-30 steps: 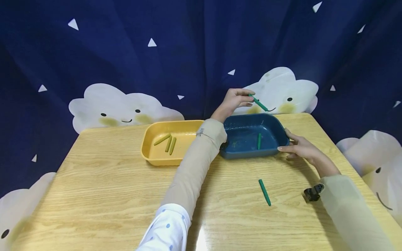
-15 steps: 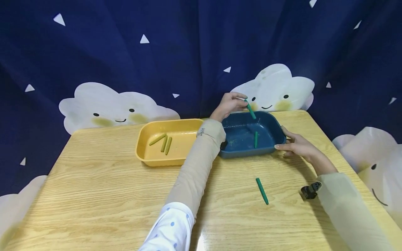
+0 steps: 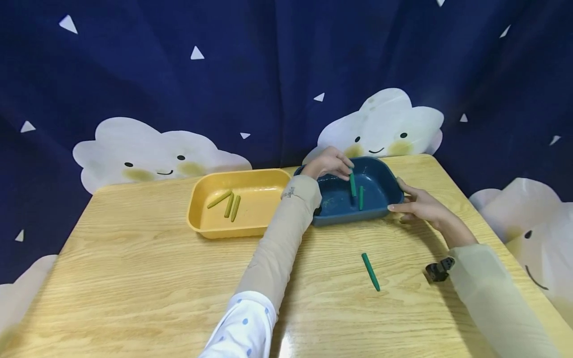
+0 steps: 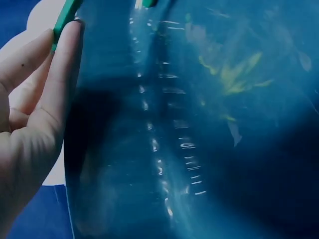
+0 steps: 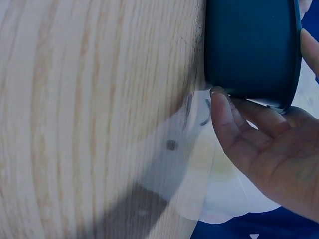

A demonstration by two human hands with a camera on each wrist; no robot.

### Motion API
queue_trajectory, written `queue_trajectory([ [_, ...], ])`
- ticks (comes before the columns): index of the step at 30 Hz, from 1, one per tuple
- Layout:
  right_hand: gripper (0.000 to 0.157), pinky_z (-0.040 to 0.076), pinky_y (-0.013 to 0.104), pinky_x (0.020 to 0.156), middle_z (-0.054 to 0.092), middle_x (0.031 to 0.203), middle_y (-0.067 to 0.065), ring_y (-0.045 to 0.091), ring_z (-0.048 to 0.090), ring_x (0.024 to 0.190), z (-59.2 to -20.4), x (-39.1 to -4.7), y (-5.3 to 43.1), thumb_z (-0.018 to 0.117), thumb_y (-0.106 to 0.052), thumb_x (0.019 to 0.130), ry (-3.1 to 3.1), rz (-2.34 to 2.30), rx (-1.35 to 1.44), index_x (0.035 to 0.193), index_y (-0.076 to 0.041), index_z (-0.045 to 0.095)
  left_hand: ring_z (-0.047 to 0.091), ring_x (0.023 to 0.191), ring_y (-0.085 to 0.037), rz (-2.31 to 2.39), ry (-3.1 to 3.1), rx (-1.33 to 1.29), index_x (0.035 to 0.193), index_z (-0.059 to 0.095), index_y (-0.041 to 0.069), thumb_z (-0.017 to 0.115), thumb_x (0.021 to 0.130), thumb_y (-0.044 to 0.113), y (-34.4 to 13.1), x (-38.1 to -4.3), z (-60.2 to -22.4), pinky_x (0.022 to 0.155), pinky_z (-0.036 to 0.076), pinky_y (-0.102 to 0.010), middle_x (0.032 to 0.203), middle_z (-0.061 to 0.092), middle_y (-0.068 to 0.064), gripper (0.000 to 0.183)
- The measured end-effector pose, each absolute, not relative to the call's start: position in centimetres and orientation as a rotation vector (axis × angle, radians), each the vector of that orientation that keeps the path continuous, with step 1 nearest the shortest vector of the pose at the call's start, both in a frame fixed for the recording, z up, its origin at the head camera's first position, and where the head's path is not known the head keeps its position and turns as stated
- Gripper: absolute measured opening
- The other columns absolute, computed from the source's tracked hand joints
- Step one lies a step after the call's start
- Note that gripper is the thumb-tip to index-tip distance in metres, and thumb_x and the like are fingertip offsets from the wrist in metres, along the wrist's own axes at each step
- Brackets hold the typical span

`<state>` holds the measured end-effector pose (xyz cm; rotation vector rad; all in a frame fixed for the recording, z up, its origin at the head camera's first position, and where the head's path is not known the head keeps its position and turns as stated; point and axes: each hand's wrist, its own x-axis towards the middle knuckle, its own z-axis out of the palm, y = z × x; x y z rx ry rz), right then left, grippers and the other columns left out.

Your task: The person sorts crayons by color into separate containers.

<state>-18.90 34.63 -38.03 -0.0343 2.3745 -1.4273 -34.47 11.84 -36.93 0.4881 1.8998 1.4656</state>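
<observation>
My left hand (image 3: 330,163) pinches a green crayon (image 3: 352,184) by its upper end, pointing down inside the blue tub (image 3: 331,220). In the left wrist view, thumb and fingertips (image 4: 70,42) hold that crayon above the tub's shiny floor. A second green crayon (image 3: 361,198) lies in the tub, close to the held one. At the tub's right end my right hand (image 3: 423,205) grips the wall, thumb and fingers spread around the corner, as the right wrist view shows too. Another green crayon (image 3: 370,272) lies on the table in front of the tub.
Left of the blue tub stands a yellow tub (image 3: 233,232) with several olive-yellow crayons (image 3: 229,205) in it. Both tubs stand near the back edge of the wooden table (image 3: 147,278). Behind hangs a dark blue curtain (image 3: 147,64) with clouds. A black device (image 3: 438,270) sits at the right wrist.
My left hand has lowered the green crayon from above the back rim down into the blue tub, turning it more upright. My right hand keeps its hold on the tub. The head view has shifted slightly.
</observation>
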Motion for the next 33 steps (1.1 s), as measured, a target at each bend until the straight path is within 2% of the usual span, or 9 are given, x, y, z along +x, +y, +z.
queue_trajectory([
  [4, 0.093, 0.051, 0.037, 0.073, 0.005, 0.146, 0.030, 0.030, 0.041, 0.116, -38.0, -18.9, 34.6, 0.063, -0.020, 0.087, 2.371, -1.432, -0.033, 0.144, -0.009, -0.009, 0.064, 0.086, -0.028, 1.366, 1.929, 0.511, 0.114, 0.058, -0.011, 0.057, 0.084, -0.010, 12.0, -34.2, -37.1, 0.074, 0.052, -0.030, 0.114, 0.057, -0.021, 0.030],
  [12, 0.094, 0.051, 0.037, 0.072, 0.000, 0.146, 0.029, 0.039, 0.035, 0.120, -37.9, -19.0, 34.4, 0.063, -0.021, 0.087, 2.371, -1.418, -0.015, 0.144, -0.011, -0.010, 0.055, 0.108, -0.032, 1.173, 1.973, 0.552, 0.132, 0.045, -0.001, 0.058, 0.088, 0.004, 11.9, -34.0, -35.7, 0.079, 0.050, -0.033, 0.121, 0.056, -0.018, 0.046],
  [20, 0.093, 0.051, 0.039, 0.075, -0.002, 0.145, 0.031, 0.043, 0.032, 0.121, -37.9, -18.9, 34.4, 0.062, -0.020, 0.088, 2.365, -1.408, -0.019, 0.143, -0.008, -0.012, 0.054, 0.110, -0.029, 1.305, 1.835, 0.741, 0.134, 0.041, -0.001, 0.060, 0.088, 0.009, 11.8, -33.0, -32.8, 0.084, 0.048, -0.035, 0.125, 0.053, -0.016, 0.051],
  [27, 0.092, 0.050, 0.042, 0.076, -0.001, 0.145, 0.032, 0.045, 0.030, 0.122, -37.8, -18.9, 34.5, 0.061, -0.019, 0.088, 2.362, -1.414, -0.030, 0.143, -0.006, -0.013, 0.059, 0.103, -0.023, 1.310, 1.850, 0.854, 0.131, 0.046, 0.002, 0.062, 0.087, 0.011, 11.0, -31.7, -31.0, 0.078, 0.050, -0.029, 0.120, 0.058, -0.012, 0.048],
  [33, 0.093, 0.051, 0.040, 0.075, -0.005, 0.146, 0.030, 0.043, 0.031, 0.121, -38.0, -18.8, 34.4, 0.062, -0.020, 0.088, 2.366, -1.409, -0.021, 0.143, -0.007, -0.012, 0.058, 0.103, -0.027, 1.361, 1.839, 0.921, 0.129, 0.048, 0.001, 0.060, 0.088, 0.010, 9.7, -30.4, -30.8, 0.079, 0.049, -0.031, 0.116, 0.059, -0.013, 0.044],
])
